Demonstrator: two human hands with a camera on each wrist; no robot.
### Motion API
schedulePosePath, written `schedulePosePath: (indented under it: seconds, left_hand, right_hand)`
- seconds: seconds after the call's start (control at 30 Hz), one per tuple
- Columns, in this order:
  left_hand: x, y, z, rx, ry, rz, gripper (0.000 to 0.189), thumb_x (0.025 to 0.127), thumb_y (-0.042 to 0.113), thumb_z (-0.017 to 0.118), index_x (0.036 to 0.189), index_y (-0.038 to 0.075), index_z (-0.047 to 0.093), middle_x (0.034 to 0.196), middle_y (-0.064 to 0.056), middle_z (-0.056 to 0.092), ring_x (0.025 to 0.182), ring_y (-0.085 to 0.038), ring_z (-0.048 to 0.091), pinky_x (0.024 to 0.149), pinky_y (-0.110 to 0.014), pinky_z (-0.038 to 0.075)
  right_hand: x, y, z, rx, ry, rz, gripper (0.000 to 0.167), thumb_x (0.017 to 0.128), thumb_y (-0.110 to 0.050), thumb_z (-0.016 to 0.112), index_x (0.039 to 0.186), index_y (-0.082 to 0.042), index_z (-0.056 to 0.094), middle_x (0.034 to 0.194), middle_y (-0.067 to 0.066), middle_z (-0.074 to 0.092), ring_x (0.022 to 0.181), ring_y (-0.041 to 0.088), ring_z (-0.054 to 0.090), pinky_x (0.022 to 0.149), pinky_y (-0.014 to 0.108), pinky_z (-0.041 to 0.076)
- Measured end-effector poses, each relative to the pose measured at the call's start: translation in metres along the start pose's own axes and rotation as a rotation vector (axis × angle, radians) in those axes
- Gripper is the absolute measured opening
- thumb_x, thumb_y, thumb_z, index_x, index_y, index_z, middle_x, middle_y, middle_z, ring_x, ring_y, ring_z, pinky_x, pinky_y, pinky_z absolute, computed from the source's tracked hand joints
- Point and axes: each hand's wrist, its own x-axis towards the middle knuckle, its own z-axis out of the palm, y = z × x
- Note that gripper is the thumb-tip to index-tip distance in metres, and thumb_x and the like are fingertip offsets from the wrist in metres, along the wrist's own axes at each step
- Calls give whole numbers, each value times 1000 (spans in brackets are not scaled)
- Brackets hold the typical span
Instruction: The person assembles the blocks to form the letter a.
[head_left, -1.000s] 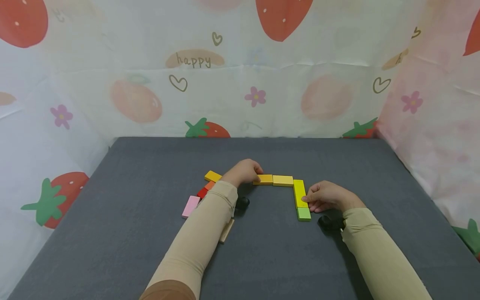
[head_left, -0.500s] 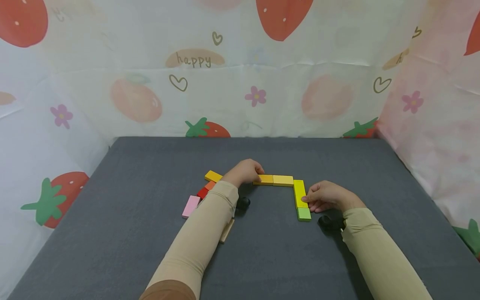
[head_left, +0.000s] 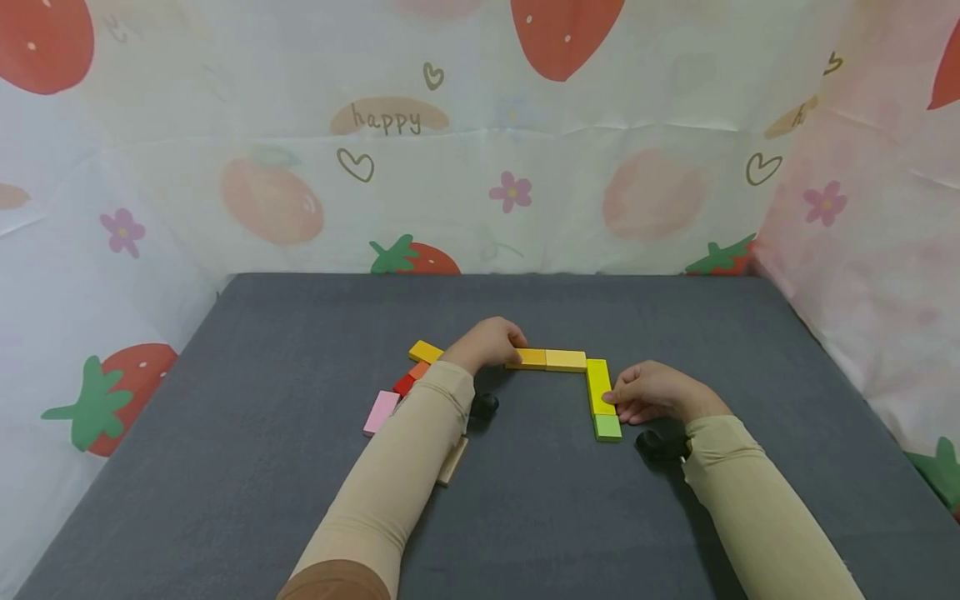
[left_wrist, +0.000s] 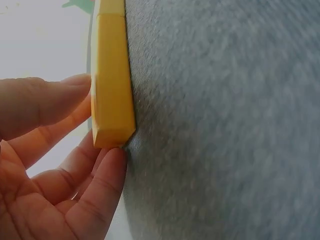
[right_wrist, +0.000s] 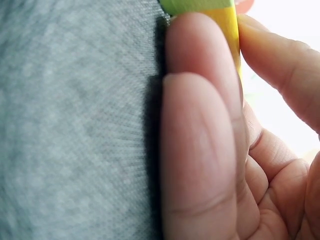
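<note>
A row of small flat blocks turns a corner on the grey cloth. My left hand (head_left: 491, 343) is at the left end of an orange-yellow block (head_left: 531, 359); its thumb rests on the block (left_wrist: 111, 75) while the other fingers curl round the near end. End to end with that block lies a pale yellow block (head_left: 566, 361). At the corner, a bright yellow block (head_left: 597, 383) points towards me, with a green block (head_left: 607, 428) against its near end. My right hand (head_left: 663, 392) pinches the bright yellow block from the right, thumb on top and fingers along its side.
Left of my left forearm lie a yellow block (head_left: 425, 351), an orange block (head_left: 418, 372), a red block (head_left: 404, 386) and a pink block (head_left: 382, 412). A beige block (head_left: 453, 462) shows partly from behind the sleeve. Printed curtains (head_left: 450, 192) stand around the table's far sides.
</note>
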Motion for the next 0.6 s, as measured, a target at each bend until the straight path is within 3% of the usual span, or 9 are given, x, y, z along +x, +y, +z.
schedulePosePath:
  seconds: [0.3,0.6]
  left_hand:
    - [-7,-17,-17,-9,34,25,30,93,15,64,124,13,66,129,-7,63,114,-25,60,94,-38,51]
    - [-19,-35,-38,-17,85,-11,34,94,18,64,127,12,64,130,-9,61,119,-27,56,101,-41,47]
  right_hand:
    - [-3,-1,1,5,-13,-17,20,91,-22,69,76,-8,67,65,0,65,57,9,62,60,23,54]
    - [-1,0,0,-1,0,-2,21,91,-23,69,76,-8,67,65,0,65,57,9,61,60,23,54]
